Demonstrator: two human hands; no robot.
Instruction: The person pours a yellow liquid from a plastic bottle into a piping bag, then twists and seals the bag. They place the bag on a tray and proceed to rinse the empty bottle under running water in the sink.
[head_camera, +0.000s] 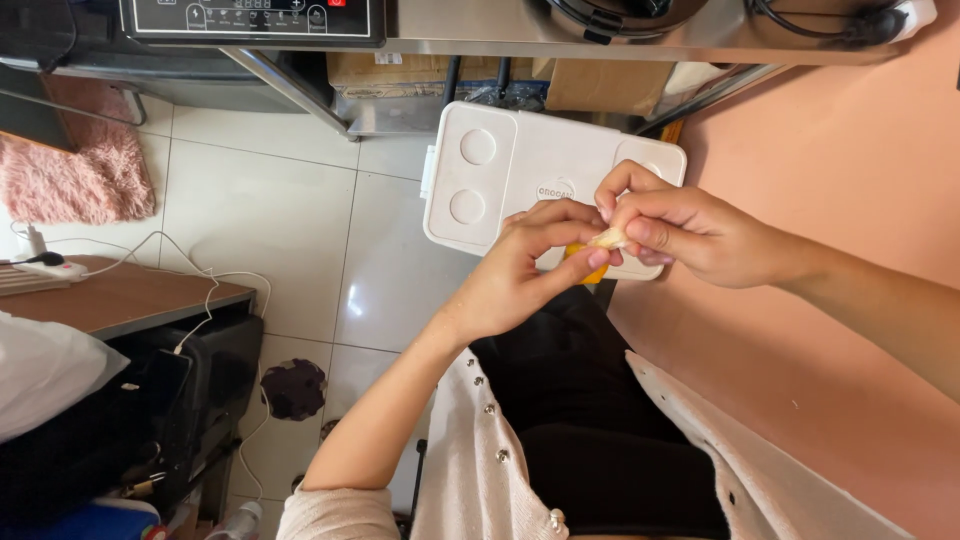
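Mostly hidden, an orange fruit (594, 270) is pinched between left hand (525, 270) and right hand (680, 232).

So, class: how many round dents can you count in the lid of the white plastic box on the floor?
2 show in the white plastic box: upper round dent, lower round dent, both near its left end. Hands cover the right part, so more may be hidden.

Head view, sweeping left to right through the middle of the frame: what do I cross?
Pink fluffy rug → brown table with white cable → white tiled floor → white rectangular box → left hand → small orange piece → right hand → peach-coloured wall.
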